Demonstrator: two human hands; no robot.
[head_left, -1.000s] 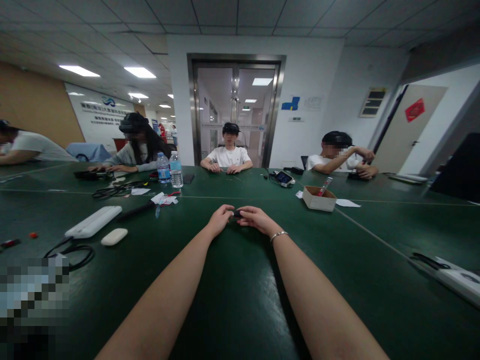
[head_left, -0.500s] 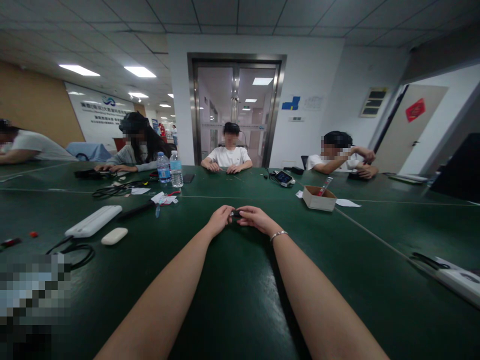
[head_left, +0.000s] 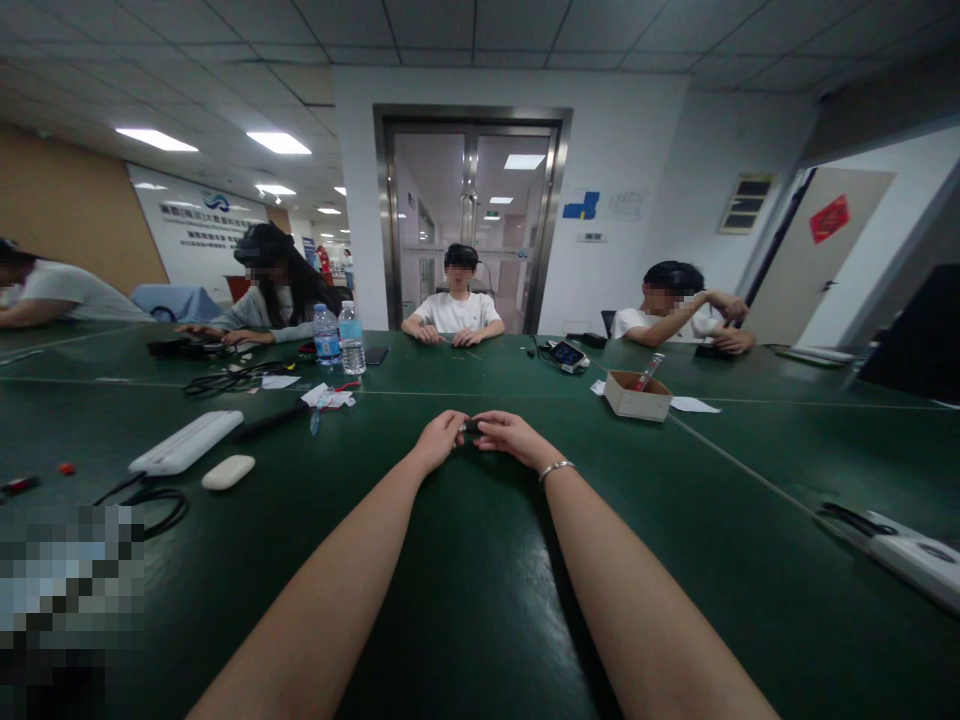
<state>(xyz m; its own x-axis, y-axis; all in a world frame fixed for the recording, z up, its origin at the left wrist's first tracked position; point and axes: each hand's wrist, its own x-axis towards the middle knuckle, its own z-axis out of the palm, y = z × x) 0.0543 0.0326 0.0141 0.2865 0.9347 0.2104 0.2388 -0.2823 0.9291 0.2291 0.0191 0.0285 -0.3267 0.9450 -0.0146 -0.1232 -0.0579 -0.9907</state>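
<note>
Just above the dark green table (head_left: 465,610), my two hands meet in the middle of the head view. Between their fingertips is a small dark object (head_left: 472,426) with a light, shiny bit at its left end; it is too small to name. My left hand (head_left: 439,441) pinches the light end. The fingers of my right hand (head_left: 513,438) are closed on the dark end. A silver bracelet circles my right wrist. Fingers cover part of the object.
To the left lie a white power bank (head_left: 187,442), a white oval case (head_left: 229,472) and cables. Two water bottles (head_left: 351,338) stand farther back. A small box (head_left: 638,396) holding a red-and-clear item sits at right. Several people sit around the table.
Both hands stay in place on the small dark object, with barely any shift. The view has moved very slightly.
</note>
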